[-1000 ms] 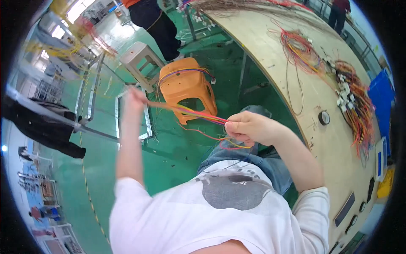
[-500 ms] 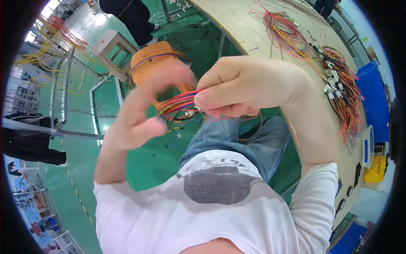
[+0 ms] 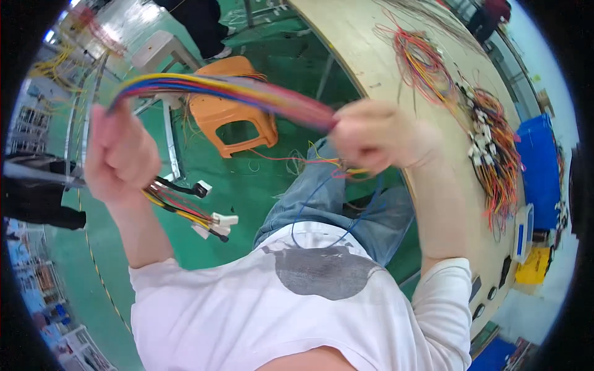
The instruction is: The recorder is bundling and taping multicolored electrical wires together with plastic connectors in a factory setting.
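Since the last frame, the left hand [image 3: 120,151] has swung out from beside the right hand [image 3: 371,136], and the bundle [image 3: 216,86] of coloured wires, then bunched up, now arches between them. The left hand's fingers are curled shut round one end of the bundle; the right, blurred, is closed on the other, its exact finger placing impossible to tell. Below the left hand dangle wire ends with white plugs [image 3: 224,219] and a black connector [image 3: 200,189]. From under the right hang loose wires, among them a blue loop [image 3: 296,216] crossing the front of the white shirt [image 3: 235,303] and jeans [image 3: 312,191].

Beyond the bundle, an orange stool [image 3: 213,114] stands on the green floor [image 3: 253,185], wires across its top. The table [image 3: 362,49] runs along the right, bearing a heap [image 3: 498,191] of wires with white plugs and, farther up, a looser red and yellow coil [image 3: 421,59]. Blue bins [image 3: 537,173] stand past its far side. Beyond the orange stool are a grey stool [image 3: 153,51] and a person [image 3: 201,25] in dark trousers; another person [image 3: 489,18] is far off at upper right.
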